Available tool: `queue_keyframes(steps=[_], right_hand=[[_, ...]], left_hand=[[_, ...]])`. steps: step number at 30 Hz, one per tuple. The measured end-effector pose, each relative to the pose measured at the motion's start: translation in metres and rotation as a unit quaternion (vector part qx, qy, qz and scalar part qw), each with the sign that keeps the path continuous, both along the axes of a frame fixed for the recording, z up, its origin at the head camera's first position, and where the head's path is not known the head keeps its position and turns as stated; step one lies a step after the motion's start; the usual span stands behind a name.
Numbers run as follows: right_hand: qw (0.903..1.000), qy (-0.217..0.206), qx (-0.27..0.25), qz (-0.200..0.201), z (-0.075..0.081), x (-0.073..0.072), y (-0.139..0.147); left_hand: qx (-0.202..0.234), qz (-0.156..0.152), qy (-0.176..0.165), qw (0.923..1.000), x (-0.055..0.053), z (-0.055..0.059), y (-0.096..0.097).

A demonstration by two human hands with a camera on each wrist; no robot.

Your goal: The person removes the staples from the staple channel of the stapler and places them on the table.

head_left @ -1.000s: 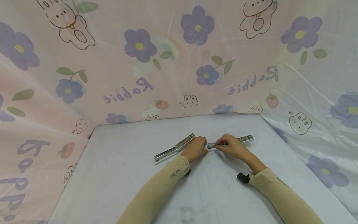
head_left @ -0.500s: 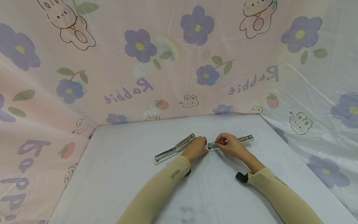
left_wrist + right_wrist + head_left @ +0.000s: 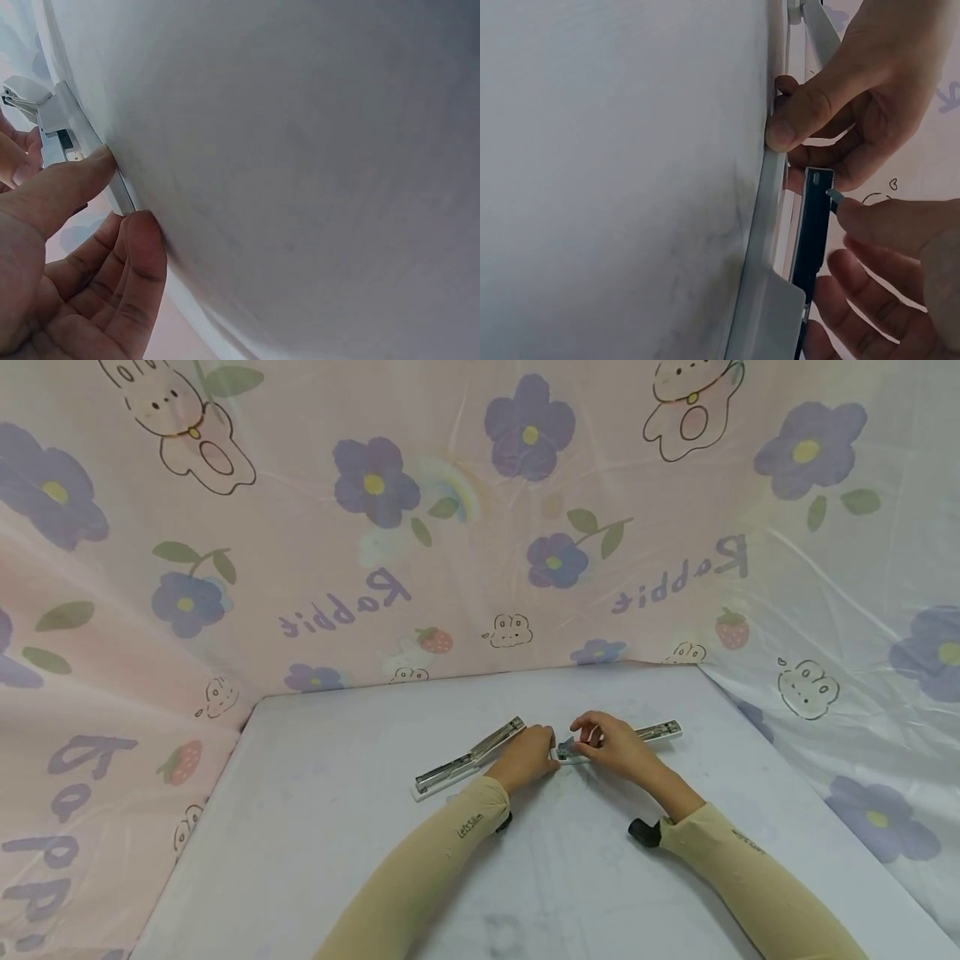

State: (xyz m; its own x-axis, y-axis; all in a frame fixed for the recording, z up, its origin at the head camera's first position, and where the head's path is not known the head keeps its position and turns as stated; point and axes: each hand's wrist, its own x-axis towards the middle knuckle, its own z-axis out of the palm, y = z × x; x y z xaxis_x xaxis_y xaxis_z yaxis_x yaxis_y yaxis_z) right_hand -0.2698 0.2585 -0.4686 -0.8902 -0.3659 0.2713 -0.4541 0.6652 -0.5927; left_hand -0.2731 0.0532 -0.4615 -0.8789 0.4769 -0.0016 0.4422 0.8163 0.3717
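A white stapler (image 3: 660, 732), opened out long, lies across the table before both hands. My left hand (image 3: 527, 752) holds its left end, thumb on one side and fingers on the other in the left wrist view. Over its near half is my right hand (image 3: 621, 752). The right wrist view shows that hand's thumb against a small metal piece (image 3: 832, 196), beside the dark metal strip (image 3: 812, 232) of the stapler. Whether the piece is loose or part of the stapler is unclear. A second opened stapler (image 3: 467, 763) lies left of the left hand, partly behind it.
A white table (image 3: 330, 827) carries everything. Cloth with flowers and rabbits (image 3: 450, 568) hangs behind and at both sides. Black wrist mounts (image 3: 643, 833) stick out under the sleeves.
The grey metal strip that lay flat along the stapler now tilts up at the right fingers. The right hand has shifted slightly left, its index finger lifting. The left hand stays still.
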Motion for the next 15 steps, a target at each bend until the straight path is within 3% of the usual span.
queue_keyframes(steps=[7, 15], right_hand=[[0.9994, 0.011, 0.028, 0.017, 0.002, 0.000, 0.001], [0.9997, 0.012, 0.017, 0.015, 0.011, 0.003, 0.005]], left_hand=[[-0.005, -0.006, 0.000, 1.0000, -0.001, 0.000, 0.000], [0.004, -0.005, -0.005, 1.0000, -0.001, 0.000, 0.000]])
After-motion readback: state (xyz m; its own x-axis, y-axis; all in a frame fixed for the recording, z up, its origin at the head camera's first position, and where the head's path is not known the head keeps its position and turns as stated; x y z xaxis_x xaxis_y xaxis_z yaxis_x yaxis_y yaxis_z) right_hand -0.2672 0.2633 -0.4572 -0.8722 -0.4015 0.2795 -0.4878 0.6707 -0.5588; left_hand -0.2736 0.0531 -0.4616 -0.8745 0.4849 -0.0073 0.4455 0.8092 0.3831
